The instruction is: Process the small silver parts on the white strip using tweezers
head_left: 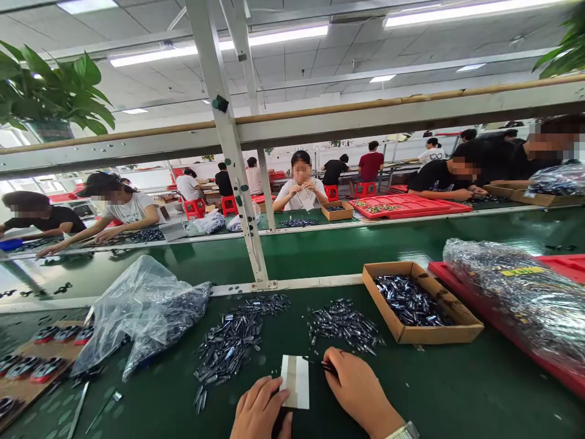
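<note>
A white card with a beige strip down its middle lies on the green work surface. The fingertips of my left hand are closed on the card's left edge, with the thumb lower down near its corner. To the right of the card, my right hand is curled, pinching a small dark part at its fingertips. Just beyond my hands are two loose piles of slim, shiny dark parts, a left pile and a right pile.
A cardboard box of similar dark parts stands right, near a plastic-wrapped bundle on a red tray. At left are a clear plastic bag, tweezers and a board of red-and-black pieces. Co-workers sit beyond a white post.
</note>
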### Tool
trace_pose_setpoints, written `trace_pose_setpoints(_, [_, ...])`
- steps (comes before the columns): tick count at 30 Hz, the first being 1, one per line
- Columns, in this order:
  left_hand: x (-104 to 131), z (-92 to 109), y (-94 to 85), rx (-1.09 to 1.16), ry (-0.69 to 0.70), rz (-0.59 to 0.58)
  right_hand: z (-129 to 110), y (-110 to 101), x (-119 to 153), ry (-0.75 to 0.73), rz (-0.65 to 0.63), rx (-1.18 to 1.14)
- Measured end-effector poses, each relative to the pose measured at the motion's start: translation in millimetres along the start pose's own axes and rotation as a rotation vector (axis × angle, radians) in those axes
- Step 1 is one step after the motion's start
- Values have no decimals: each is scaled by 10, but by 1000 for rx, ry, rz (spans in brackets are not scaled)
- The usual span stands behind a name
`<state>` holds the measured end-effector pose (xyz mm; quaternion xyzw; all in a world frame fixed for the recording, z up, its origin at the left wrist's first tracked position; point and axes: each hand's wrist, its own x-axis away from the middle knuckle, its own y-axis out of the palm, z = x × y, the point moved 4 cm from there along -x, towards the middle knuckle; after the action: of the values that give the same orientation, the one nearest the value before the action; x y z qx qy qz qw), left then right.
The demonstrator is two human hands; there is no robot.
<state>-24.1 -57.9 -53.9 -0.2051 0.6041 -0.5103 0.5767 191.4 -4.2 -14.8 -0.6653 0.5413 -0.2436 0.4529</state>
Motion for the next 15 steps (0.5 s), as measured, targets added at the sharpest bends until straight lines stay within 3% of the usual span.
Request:
trace_pose_setpoints(5, [-9, 127, -71, -9, 73, -27, 54, 21, 19, -33, 95, -84])
trace_pose_setpoints(9, [-45, 174, -175, -25, 47, -46, 134, 22, 36, -28, 207, -189])
trace_pose_setpoints(12, [-151, 60, -286, -41, -6, -50, 213, 8, 46, 0, 287, -275])
trace_pose_setpoints(15, [-366, -184, -395, -68, -96, -39, 275, -21, 50, 47, 350, -347])
